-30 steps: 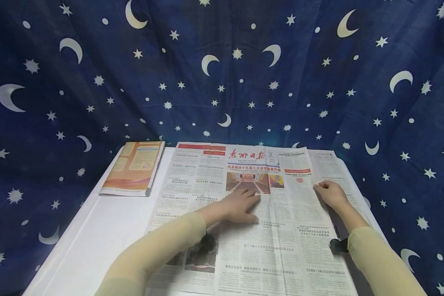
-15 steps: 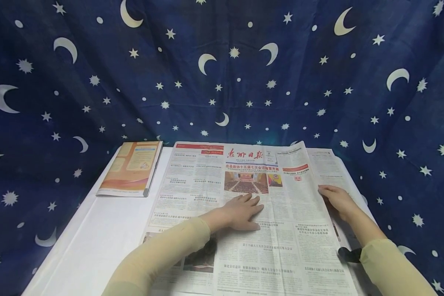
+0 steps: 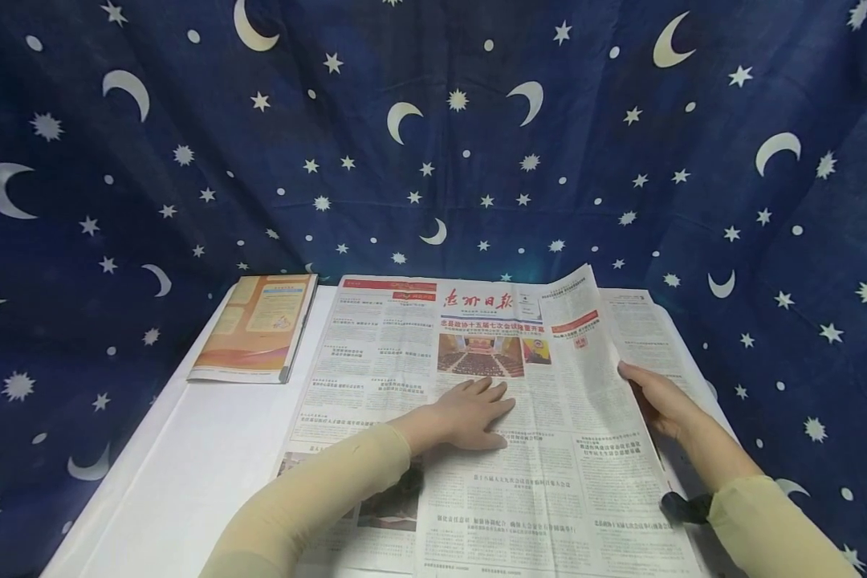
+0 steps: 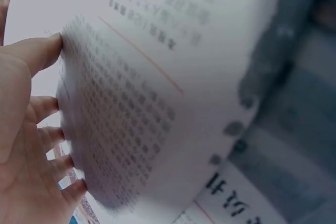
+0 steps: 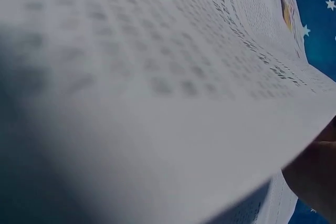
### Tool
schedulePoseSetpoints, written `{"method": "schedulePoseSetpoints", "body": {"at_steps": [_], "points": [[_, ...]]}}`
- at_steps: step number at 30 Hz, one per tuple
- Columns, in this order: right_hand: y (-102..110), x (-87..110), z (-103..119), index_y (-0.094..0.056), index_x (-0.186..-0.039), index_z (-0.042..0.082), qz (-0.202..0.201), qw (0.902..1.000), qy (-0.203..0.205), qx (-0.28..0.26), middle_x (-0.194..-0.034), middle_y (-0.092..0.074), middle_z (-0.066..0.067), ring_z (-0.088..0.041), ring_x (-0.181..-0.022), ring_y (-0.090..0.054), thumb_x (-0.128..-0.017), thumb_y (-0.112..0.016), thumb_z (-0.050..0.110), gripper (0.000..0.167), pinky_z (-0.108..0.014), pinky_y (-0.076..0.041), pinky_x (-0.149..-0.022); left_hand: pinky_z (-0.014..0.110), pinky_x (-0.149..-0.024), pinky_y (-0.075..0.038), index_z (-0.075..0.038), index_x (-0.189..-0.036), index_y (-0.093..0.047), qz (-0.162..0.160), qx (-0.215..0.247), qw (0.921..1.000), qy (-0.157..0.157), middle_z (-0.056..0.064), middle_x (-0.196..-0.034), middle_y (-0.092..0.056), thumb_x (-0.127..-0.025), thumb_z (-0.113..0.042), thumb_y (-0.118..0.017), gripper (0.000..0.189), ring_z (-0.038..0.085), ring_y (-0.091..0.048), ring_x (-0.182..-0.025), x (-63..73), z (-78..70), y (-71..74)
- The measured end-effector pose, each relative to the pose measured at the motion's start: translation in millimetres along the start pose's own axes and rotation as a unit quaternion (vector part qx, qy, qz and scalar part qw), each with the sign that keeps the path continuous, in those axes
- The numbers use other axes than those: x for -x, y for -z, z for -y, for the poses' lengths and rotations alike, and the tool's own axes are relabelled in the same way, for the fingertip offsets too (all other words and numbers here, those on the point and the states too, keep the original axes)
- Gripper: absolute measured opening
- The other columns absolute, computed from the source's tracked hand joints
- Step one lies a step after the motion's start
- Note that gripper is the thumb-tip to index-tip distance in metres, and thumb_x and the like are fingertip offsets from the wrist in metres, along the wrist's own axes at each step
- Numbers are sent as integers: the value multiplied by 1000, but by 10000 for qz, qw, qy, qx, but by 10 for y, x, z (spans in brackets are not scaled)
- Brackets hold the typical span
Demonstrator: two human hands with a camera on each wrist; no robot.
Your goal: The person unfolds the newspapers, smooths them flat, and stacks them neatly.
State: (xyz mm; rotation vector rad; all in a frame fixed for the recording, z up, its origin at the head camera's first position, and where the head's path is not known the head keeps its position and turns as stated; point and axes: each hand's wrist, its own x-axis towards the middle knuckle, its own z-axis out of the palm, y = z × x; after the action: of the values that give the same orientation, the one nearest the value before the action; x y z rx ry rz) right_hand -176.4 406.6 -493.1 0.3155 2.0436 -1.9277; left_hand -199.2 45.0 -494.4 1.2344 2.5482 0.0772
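Note:
A large newspaper (image 3: 491,502) lies spread on the white table, with red title characters and a colour photo near its top. My left hand (image 3: 472,413) rests on the page just below that photo, fingers spread and fairly straight. In the left wrist view, the left hand's fingertips (image 4: 52,103) touch the printed sheet. At the right edge my right hand (image 3: 661,405) pinches the upper sheet, whose top right corner stands raised above the page below. The lifted sheet fills most of the right wrist view and covers much of the right hand (image 5: 315,177).
An orange booklet (image 3: 256,329) lies at the back left of the white table (image 3: 159,474). A dark blue curtain (image 3: 361,217) with moons and stars hangs behind. Part of another newspaper page (image 3: 628,321) shows under the lifted edge.
The right hand has shifted slightly right and turned, and the upper sheet's right edge and top corner have risen. The left hand has slid a little toward me on the page.

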Motion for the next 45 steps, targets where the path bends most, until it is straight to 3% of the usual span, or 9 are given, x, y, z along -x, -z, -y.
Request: {"method": "schedulePoseSetpoints", "body": {"at_steps": [5,9,14,17,23,32,38,42,45], "points": [[-87,82,75,-36,-150,1,210,9993,-188,263,-115,-67,-6,-21,-101,-69,-107,-42,53,68,-41,-59,-84,46,-124,-17,-27,-161,-34,32,4,10000,56,2,-169,-21,-99,-59,-55,73,28,-17,-155,-5,-13,48],[-149,139,125,-23,-158,-4,717,9936,-272,825,-135,-58,-19,-28,-119,-62,-109,-39,52,76,-44,-54,-97,48,-123,-21,-26,-158,-42,53,164,9996,215,2,-167,-29,-98,-61,-54,70,29,-23,-154,-33,-55,113],[-175,172,155,-20,-159,-4,1115,9876,-270,1069,-148,-47,-25,-38,-136,-49,-109,-37,52,77,-54,-43,-110,50,-121,-26,-25,-153,-50,70,393,9983,420,2,-164,-36,-97,-63,-54,67,30,-28,-152,-79,-103,158],[-165,178,152,-20,-160,-2,1311,9854,-224,1066,-148,-47,-25,-39,-136,-48,-111,-37,46,71,-55,-43,-109,50,-121,-27,-25,-152,-51,76,408,9981,458,2,-163,-37,-97,-63,-54,67,30,-29,-151,-88,-117,164],[-150,196,124,-15,-159,-2,1820,9806,-205,703,-139,-49,-30,-40,-121,-59,-112,-35,37,65,-55,-52,-95,50,-121,-26,-25,-152,-51,36,436,9981,423,2,-163,-38,-97,-63,-55,67,29,-29,-151,-101,-114,163],[-239,225,121,-13,-159,-5,1662,9836,92,699,-139,-51,-30,-37,-119,-61,-112,-36,35,66,-52,-53,-94,47,-114,-39,-27,-145,-59,-19,312,9984,464,1,-156,-46,-96,-62,-57,60,27,-43,-143,-149,-114,236],[-338,221,106,-13,-160,-4,1552,9849,263,725,-139,-48,-34,-40,-118,-61,-112,-37,36,67,-51,-54,-93,44,-111,-42,-23,-139,-65,-20,763,9956,536,0,-146,-57,-99,-61,-54,55,26,-51,-136,-230,-95,277],[-433,193,80,-13,-158,-6,1469,9868,284,615,-140,-45,-35,-37,-120,-58,-112,-36,36,67,-46,-52,-95,39,-112,-42,-16,-138,-65,-261,1701,9831,620,0,-137,-65,-102,-58,-50,58,24,-56,-131,-337,-88,315],[-512,163,64,-16,-156,-9,1357,9880,344,652,-140,-46,-34,-35,-120,-58,-111,-38,38,68,-42,-51,-97,36,-108,-45,-14,-139,-63,-482,2864,9541,726,0,-133,-66,-103,-58,-48,60,21,-59,-127,-416,-104,324]]}}
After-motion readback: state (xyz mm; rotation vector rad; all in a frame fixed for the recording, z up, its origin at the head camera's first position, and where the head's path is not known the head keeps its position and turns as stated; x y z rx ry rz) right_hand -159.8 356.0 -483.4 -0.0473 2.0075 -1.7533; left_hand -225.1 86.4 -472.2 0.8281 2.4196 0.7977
